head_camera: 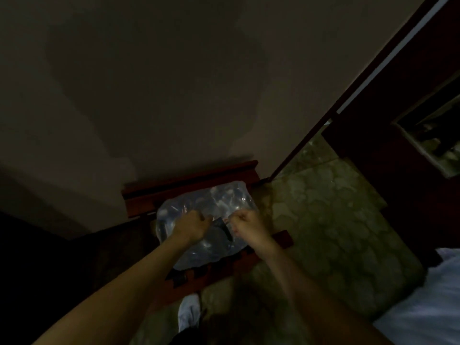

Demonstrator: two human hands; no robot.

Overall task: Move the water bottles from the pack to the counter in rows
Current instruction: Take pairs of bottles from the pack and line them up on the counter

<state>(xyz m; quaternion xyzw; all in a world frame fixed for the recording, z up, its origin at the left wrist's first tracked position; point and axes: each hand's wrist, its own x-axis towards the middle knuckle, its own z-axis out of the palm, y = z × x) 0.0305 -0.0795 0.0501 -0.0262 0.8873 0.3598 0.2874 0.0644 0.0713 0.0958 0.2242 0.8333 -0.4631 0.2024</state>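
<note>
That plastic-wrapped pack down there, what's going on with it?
A person is standing over the shrink-wrapped pack of water bottles, which sits on a low wooden rack by the wall. The left hand and the right hand both grip the plastic wrap on top, on either side of a dark opening in it, apparently pulling it apart. No bottle is out of the pack in view. The picture is dim, so the bottles themselves are hard to make out.

A shrink-wrapped pack of water bottles point(207, 220) lies flat under curled fingers point(199, 218), its clear film crinkled and torn open between them.
</note>
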